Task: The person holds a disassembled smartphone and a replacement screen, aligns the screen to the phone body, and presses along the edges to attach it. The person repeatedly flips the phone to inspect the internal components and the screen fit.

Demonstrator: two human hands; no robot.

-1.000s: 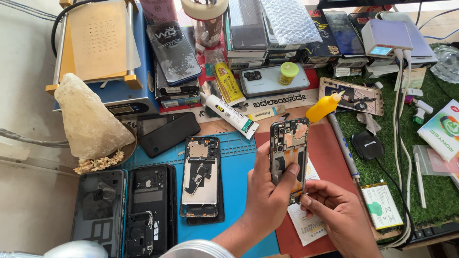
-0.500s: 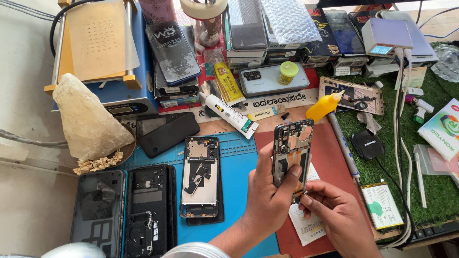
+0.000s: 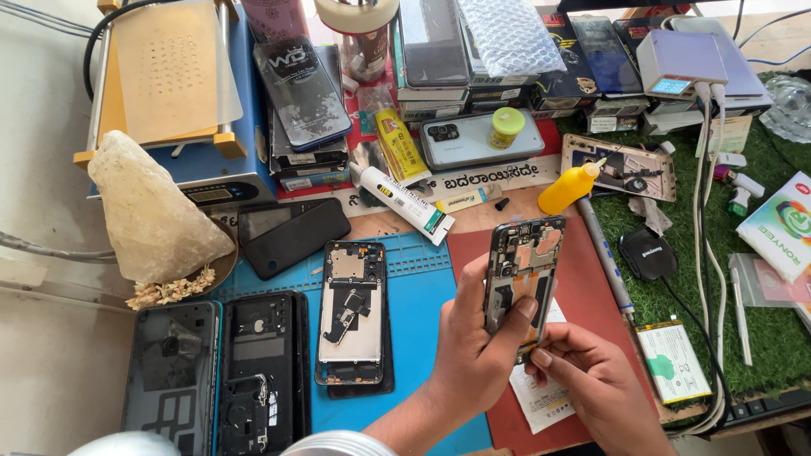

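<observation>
I hold an opened phone frame (image 3: 522, 274) above the table (image 3: 427, 304).
My left hand (image 3: 473, 350) has its grip clamped on it; right hand (image 3: 591, 384) pinches its six o'clock end.

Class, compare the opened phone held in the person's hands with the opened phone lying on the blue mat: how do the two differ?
The held phone is lifted and stands nearly upright; the phone on the blue mat lies flat. The held phone is in the grip of the left hand, with the right hand at its lower end; the mat phone is untouched. The mat phone shows a broad silver plate; the held one looks mostly dark. Both have their insides exposed.
</observation>
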